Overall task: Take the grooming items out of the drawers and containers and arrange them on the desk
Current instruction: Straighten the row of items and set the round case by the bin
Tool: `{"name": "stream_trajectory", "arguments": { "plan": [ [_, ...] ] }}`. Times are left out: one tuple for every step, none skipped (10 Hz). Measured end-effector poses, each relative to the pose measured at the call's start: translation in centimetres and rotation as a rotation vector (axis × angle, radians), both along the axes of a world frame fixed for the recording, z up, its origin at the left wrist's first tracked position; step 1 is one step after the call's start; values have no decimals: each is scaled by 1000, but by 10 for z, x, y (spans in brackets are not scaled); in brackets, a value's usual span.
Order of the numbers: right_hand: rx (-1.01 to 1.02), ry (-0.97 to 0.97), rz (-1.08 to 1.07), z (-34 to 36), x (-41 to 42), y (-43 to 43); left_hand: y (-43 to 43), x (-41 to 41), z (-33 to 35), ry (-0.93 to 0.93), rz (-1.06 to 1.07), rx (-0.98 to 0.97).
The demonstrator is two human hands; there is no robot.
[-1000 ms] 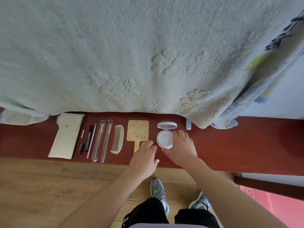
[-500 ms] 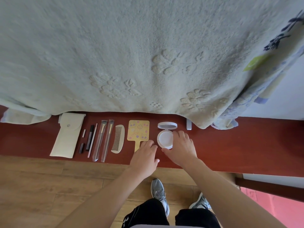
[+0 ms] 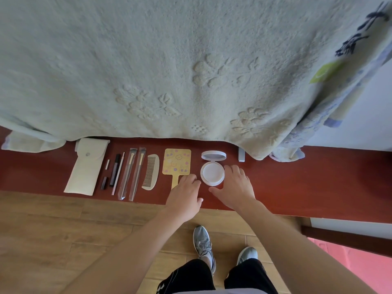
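Blanket (image 3: pixel 191 71) hides the small grey object's (image 3: pixel 241 155) top.

You get soft, even daylight, faint shadows, mild softness throughout, and wide-angle bending of the desk (image 3: pixel 297 177) edge.

A pale green fleece blanket (image 3: pixel 191 60) embossed with flowers fills the far half of the scene, with a blue-and-yellow patterned cloth (image 3: pixel 331 98) draped at its right edge. On the near side, grey lace-up sneakers (image 3: pixel 202 241) and black trousers (image 3: pixel 191 276) stand over light wooden floorboards (image 3: pixel 53 230). A pink mat (image 3: pixel 373 266) lies at near right.
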State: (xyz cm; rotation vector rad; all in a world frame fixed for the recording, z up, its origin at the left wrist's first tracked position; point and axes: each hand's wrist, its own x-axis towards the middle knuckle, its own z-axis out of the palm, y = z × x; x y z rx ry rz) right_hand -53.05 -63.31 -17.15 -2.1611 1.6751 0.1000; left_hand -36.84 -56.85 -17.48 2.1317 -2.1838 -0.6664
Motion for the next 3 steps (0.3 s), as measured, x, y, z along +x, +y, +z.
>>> {"name": "stream_trajectory", "arguments": {
  "plan": [
    [18, 8, 14, 4, -5, 1, 1, -2, 3, -19, 1, -9],
    [40, 25, 40, 7, -12, 3, 2, -5, 4, -26, 10, 4],
    [40, 24, 82, 12, -18, 2, 0, -6, 8, 0, 24, -12]
  ]
}}
